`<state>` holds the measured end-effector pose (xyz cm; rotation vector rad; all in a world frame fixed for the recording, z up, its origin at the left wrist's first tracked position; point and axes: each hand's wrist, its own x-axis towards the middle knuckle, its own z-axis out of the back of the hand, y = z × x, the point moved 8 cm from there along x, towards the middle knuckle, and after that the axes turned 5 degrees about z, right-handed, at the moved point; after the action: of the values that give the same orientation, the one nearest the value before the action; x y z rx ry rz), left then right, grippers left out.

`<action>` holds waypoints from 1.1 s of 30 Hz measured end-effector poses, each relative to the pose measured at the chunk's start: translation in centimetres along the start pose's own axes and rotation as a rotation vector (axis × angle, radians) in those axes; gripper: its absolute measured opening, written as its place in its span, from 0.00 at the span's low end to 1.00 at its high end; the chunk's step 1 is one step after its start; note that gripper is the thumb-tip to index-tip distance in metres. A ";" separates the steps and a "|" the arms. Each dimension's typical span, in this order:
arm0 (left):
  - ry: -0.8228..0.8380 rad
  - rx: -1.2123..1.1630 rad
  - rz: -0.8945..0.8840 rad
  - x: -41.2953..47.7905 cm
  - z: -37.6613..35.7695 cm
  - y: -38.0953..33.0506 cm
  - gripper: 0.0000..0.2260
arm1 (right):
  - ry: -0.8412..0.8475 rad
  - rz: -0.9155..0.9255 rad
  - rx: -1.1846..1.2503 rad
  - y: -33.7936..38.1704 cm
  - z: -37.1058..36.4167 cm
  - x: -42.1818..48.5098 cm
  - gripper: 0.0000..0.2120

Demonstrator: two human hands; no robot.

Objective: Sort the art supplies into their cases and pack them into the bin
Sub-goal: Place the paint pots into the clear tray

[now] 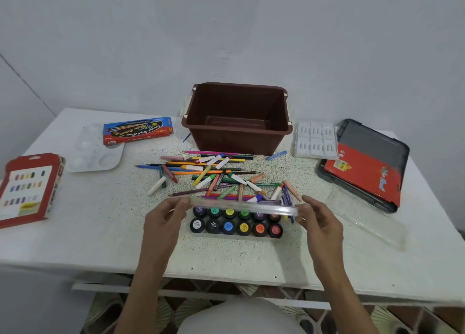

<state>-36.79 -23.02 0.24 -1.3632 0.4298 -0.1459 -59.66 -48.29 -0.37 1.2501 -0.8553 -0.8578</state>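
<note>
A clear tray of paint pots (236, 226) with coloured lids sits near the table's front edge. Just above its far row I hold a clear plastic lid (242, 206), tilted. My left hand (167, 214) grips the lid's left end and my right hand (318, 219) grips its right end. Behind them lies a loose pile of coloured pencils, markers and crayons (216, 173). A brown bin (237, 118) stands empty at the back centre.
On the left lie a blue and red brush box (138, 129), a white palette (97, 149) and a red colour-chart box (27, 187). On the right are a white insert tray (315, 139), a red and grey case (364, 161) and a clear lid (367, 218).
</note>
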 end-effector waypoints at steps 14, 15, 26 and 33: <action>-0.042 0.315 -0.014 0.4 -1.0 3.2 0.10 | 0.199 0.134 -0.308 -2.4 -2.0 -0.8 0.11; -0.040 0.348 -0.029 0.4 -1.3 3.2 0.11 | 0.207 0.135 -0.316 -2.6 -2.1 -0.8 0.11; -0.078 0.532 -0.006 0.4 -1.9 3.8 0.15 | 0.272 0.250 -0.473 -2.8 -3.2 -2.0 0.13; -0.031 0.684 -0.064 0.5 -2.6 4.0 0.20 | 0.282 0.370 -0.583 -2.4 -3.4 -2.5 0.14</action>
<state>-37.88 -24.75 -4.12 -0.7049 0.2711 -0.2935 -57.86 -44.88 -3.30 0.6512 -0.5277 -0.5542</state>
